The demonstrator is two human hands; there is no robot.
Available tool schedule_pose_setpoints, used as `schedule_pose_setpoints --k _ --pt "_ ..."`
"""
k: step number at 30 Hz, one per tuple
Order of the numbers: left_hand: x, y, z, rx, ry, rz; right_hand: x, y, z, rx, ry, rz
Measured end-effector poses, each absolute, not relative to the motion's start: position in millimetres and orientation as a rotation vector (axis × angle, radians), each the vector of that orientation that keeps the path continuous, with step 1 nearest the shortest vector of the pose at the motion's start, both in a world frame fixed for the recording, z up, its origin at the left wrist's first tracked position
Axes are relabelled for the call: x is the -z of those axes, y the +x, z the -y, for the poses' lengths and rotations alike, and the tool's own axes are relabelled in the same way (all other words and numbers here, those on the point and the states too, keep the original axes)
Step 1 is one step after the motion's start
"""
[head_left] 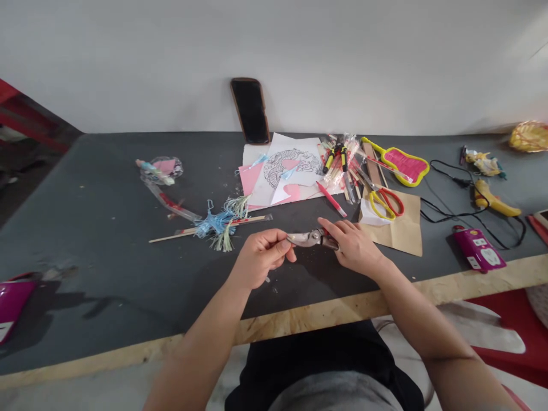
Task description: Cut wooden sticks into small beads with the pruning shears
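Near the table's front edge, my right hand (356, 245) is wrapped round the handles of metal pruning shears (309, 237), whose jaws point left. The jaws' tip meets the fingertips of my left hand (266, 256), which is pinched on something too small to make out. Left of the hands lie blue and pale green tassels (218, 224) across thin wooden sticks (171, 236). Beyond the hands are a sheet with a dragon line drawing (280, 165), pink paper (252, 177) and a red marker (331, 199).
A dark phone (250, 111) leans on the wall. Scissors (387, 204) lie on brown paper (400, 231), near a bundle of sticks with pliers (336, 157). Farther right are a pink fan shape (405, 164), a yellow glue gun (494, 200) with its black cord, and a purple box (479, 249).
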State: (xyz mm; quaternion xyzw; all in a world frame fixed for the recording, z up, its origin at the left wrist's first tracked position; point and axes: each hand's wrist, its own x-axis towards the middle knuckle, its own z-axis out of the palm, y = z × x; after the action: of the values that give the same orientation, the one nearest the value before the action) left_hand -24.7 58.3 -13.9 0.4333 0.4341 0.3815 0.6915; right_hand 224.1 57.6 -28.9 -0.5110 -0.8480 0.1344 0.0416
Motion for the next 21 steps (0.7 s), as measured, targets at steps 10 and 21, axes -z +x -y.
schedule_pose_setpoints --k 10,21 --pt "8 -24 -61 -0.843 0.777 -0.955 26 213 -52 -0.443 -1.716 2.586" --pt "8 -1 -43 -0.672 0.493 -0.946 -5 230 -15 -0.940 -1.939 2.593"
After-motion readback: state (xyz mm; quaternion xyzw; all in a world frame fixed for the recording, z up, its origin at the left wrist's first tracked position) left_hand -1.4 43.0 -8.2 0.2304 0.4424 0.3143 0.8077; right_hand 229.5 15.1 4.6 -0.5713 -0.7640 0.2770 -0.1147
